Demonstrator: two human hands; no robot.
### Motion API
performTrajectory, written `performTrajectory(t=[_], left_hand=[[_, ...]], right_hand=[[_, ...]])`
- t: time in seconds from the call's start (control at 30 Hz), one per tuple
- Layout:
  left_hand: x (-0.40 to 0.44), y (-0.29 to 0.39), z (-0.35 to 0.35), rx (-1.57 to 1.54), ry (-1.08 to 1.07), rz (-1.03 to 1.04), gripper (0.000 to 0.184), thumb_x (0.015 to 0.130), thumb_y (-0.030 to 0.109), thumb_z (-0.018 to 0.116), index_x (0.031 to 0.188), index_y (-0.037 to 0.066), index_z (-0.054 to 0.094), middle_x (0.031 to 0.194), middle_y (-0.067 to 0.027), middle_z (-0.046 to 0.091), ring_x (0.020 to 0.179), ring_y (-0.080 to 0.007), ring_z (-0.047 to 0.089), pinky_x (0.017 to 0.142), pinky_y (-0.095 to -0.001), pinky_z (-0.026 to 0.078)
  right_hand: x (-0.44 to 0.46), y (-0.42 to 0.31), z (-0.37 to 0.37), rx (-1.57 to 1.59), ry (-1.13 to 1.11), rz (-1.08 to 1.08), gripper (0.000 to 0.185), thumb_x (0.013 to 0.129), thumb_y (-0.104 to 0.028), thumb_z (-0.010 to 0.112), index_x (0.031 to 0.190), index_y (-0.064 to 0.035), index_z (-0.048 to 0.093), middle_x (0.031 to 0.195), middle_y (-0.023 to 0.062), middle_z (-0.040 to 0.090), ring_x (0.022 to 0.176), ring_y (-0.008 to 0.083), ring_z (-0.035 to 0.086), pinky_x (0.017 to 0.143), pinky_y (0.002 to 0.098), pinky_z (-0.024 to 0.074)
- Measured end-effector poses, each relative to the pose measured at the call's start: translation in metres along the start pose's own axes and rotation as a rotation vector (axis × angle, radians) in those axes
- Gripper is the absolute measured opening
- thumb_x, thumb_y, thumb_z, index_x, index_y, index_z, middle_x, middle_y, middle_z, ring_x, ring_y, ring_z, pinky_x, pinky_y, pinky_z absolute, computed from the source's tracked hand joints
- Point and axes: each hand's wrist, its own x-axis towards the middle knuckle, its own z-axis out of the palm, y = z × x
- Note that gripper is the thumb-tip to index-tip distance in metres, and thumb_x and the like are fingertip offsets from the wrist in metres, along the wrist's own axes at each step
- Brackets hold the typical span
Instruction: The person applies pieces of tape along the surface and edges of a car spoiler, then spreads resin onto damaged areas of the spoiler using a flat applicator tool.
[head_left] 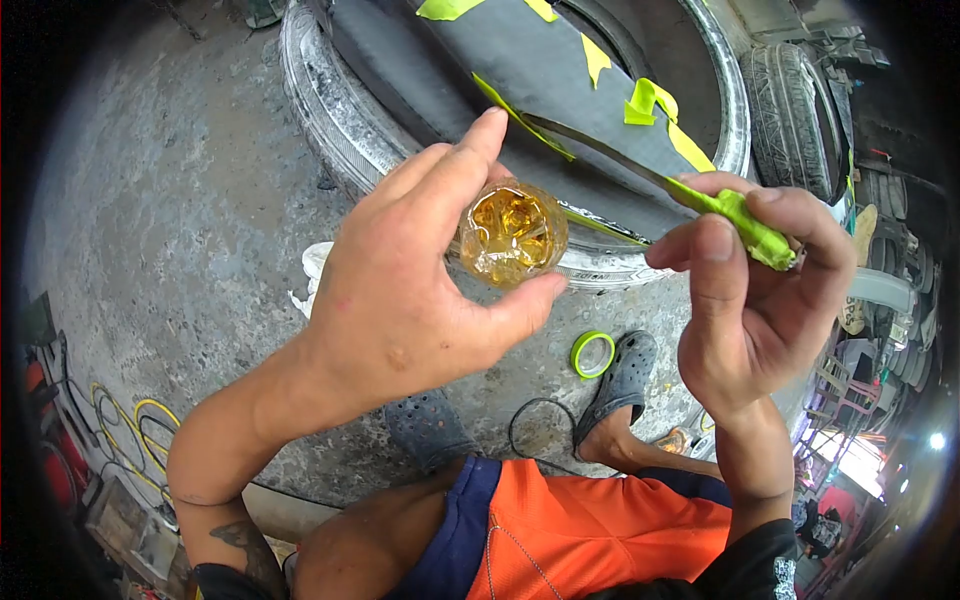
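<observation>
My left hand [410, 260] is wrapped around a small clear plastic container [513, 232] shaped like a bottle base, with amber liquid showing in it. In my right hand [755, 290], thumb and fingers pinch a thin dark metal blade [610, 152] by its handle [752, 228], which is wrapped in yellow-green tape. The blade points left, and its tip appears near my left index finger. Behind both hands lies a black smooth panel [440, 75] with several strips of yellow-green tape [645, 100] stuck on it. The panel rests on a dusty tyre [335, 125].
On the concrete floor [190, 180] a roll of yellow-green tape [593, 355] lies beside my grey clog [622, 375]. A dark cable [515, 425] curls near my feet. Another tyre [795, 120] stands at the right. Yellow hose [125, 425] coils at the left.
</observation>
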Motion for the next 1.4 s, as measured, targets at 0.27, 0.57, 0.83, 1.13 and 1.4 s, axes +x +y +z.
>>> performTrajectory(t=[0.27, 0.57, 0.83, 1.13, 1.4], left_hand=[[-0.001, 0.001, 0.003, -0.029, -0.009, -0.009, 0.094, 0.07, 0.014, 0.089, 0.15, -0.005, 0.043, 0.113, -0.0123, 0.07, 0.101, -0.0205, 0.068, 0.081, -0.0305, 0.051], [0.0, 0.003, 0.002, -0.01, 0.004, -0.011, 0.092, 0.07, 0.015, 0.089, 0.149, -0.004, 0.046, 0.114, -0.0118, 0.069, 0.102, -0.0203, 0.068, 0.081, -0.0303, 0.051], [-0.001, 0.003, -0.003, 0.032, 0.008, -0.008, 0.089, 0.069, 0.015, 0.089, 0.147, -0.001, 0.049, 0.114, -0.0111, 0.069, 0.1, -0.0192, 0.068, 0.081, -0.0296, 0.051], [-0.001, 0.0, -0.004, 0.044, 0.015, -0.009, 0.086, 0.07, 0.015, 0.088, 0.146, -0.001, 0.05, 0.113, -0.0108, 0.069, 0.099, -0.0189, 0.067, 0.081, -0.0297, 0.051], [0.004, 0.004, -0.01, 0.082, -0.014, 0.002, 0.08, 0.07, 0.017, 0.088, 0.141, -0.001, 0.054, 0.112, -0.0107, 0.069, 0.101, -0.0197, 0.067, 0.082, -0.0306, 0.05]], right_hand=[[-0.007, 0.005, -0.006, 0.026, -0.011, 0.008, 0.031, 0.102, 0.001, 0.055, 0.128, -0.0028, 0.039, 0.113, 0.0268, 0.065, 0.072, 0.0181, 0.068, 0.066, 0.0284, 0.0584], [-0.002, 0.003, -0.008, -0.016, -0.004, 0.011, 0.031, 0.102, 0.001, 0.055, 0.128, -0.0033, 0.04, 0.113, 0.027, 0.065, 0.071, 0.0184, 0.068, 0.067, 0.0287, 0.0584], [-0.006, -0.001, -0.015, -0.028, -0.021, 0.007, 0.033, 0.101, 0.002, 0.057, 0.129, -0.0028, 0.039, 0.113, 0.027, 0.065, 0.073, 0.0183, 0.067, 0.067, 0.0286, 0.0584], [-0.005, 0.001, -0.019, -0.078, -0.064, -0.033, 0.033, 0.101, 0.003, 0.057, 0.128, -0.0025, 0.039, 0.114, 0.0269, 0.064, 0.076, 0.0183, 0.067, 0.067, 0.0294, 0.0588], [-0.002, 0.0, -0.021, -0.102, -0.079, -0.059, 0.032, 0.1, 0.003, 0.056, 0.127, -0.0023, 0.039, 0.11, 0.0273, 0.063, 0.078, 0.02, 0.067, 0.065, 0.0287, 0.0591]])
